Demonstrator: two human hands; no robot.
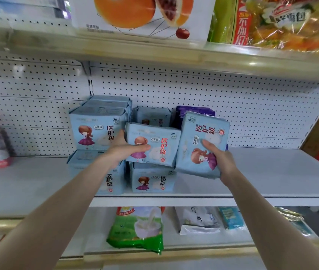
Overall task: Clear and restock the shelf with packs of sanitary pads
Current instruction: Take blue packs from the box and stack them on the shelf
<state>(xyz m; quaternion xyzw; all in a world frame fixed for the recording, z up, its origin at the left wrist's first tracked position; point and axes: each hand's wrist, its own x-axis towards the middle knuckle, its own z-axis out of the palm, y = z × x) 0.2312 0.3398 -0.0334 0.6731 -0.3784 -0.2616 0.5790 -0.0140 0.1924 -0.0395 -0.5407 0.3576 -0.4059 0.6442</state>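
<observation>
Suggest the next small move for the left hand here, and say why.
Probably lower the 29 pack held by the left hand onto the matching pack right below it: it is upright, lined up over it, and the neighbouring stack is already two high.

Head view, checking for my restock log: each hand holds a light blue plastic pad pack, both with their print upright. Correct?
Not both. In the head view the left hand holds its light blue plastic pad pack with print upright, but the right hand holds a second light blue pack turned sideways.
</observation>
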